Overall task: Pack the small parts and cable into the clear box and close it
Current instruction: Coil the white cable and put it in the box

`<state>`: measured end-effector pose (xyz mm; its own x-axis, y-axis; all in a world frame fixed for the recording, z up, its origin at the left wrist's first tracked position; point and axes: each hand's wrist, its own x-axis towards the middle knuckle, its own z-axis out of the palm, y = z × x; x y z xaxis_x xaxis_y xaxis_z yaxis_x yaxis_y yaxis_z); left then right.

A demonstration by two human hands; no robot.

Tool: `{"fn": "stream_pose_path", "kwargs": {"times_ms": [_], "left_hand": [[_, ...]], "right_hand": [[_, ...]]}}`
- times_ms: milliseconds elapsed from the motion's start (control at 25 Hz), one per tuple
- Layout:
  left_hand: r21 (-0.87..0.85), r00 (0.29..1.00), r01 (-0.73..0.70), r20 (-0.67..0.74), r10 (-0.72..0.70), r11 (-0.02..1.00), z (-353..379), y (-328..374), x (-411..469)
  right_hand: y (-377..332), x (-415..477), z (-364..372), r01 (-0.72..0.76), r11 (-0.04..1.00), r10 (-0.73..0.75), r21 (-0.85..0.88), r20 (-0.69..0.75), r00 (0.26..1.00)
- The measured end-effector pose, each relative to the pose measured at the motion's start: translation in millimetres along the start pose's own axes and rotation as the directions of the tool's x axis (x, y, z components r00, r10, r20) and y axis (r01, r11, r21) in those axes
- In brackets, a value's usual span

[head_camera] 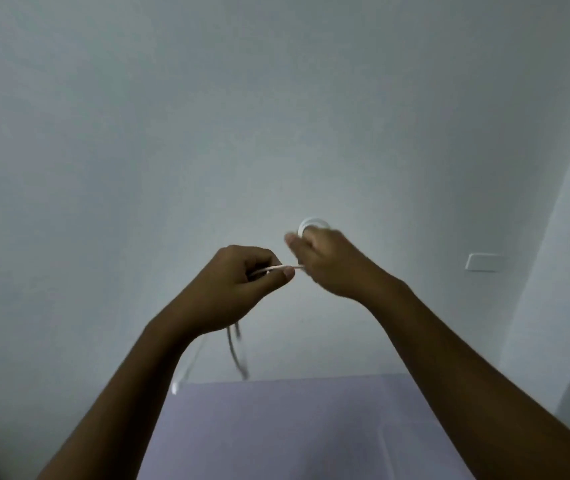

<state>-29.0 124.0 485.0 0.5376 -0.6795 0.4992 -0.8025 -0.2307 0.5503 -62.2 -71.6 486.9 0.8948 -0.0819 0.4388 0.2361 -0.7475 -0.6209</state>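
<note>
Both my hands are raised in front of a pale wall, holding a thin white cable (238, 351). My left hand (238, 285) pinches a straight stretch of it between thumb and fingers, and loose ends hang blurred below the wrist. My right hand (325, 261) is closed around a small coil of the same cable, and a loop shows above the knuckles. A short taut piece of cable joins the two hands. The clear box and the small parts are out of view.
A table with a lilac cloth (294, 431) lies low in the frame beneath my forearms. A white wall plate (483, 262) sits on the wall at the right, beside a wall corner.
</note>
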Motion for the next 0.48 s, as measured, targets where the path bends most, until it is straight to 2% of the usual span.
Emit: {"fn": "stream_pose_path", "kwargs": {"times_ms": [80, 160, 200, 280, 320, 400, 440, 480], "left_hand": [[0.054, 0.998, -0.008, -0.055, 0.011, 0.999, -20, -6, -2], [0.03, 0.99, -0.004, -0.139, 0.008, 1.0, -35, -14, -5], [-0.007, 0.983, -0.011, -0.183, 0.009, 1.0, -37, -18, -5], [-0.052, 0.97, -0.038, -0.243, 0.024, 0.998, -36, -21, -1], [-0.055, 0.967, -0.043, -0.255, 0.028, 0.998, -33, -24, 2], [-0.049, 0.972, -0.023, -0.234, 0.011, 0.999, -26, -35, 3], [-0.048, 0.981, 0.01, -0.192, -0.019, 0.999, -22, -42, 0], [-0.047, 0.991, 0.055, -0.12, -0.06, 0.997, -17, -48, -4]], "right_hand": [[-1, -3, 12, -0.121, 0.992, 0.105, 0.045, 0.266, 0.958], [-11, -6, 14, -0.233, 0.922, 0.072, 0.31, 0.453, 0.889], [-17, -8, 12, -0.293, 0.829, -0.005, 0.476, 0.531, 0.848], [-30, -9, 9, -0.395, 0.544, -0.237, 0.74, 0.587, 0.774], [-37, -9, 9, -0.421, 0.378, -0.351, 0.825, 0.548, 0.759], [-51, -8, 9, -0.385, 0.004, -0.482, 0.923, 0.339, 0.808], [-60, -6, 7, -0.309, -0.148, -0.474, 0.94, 0.207, 0.856], [-67, -4, 3, -0.183, -0.224, -0.425, 0.957, 0.073, 0.902]]}}
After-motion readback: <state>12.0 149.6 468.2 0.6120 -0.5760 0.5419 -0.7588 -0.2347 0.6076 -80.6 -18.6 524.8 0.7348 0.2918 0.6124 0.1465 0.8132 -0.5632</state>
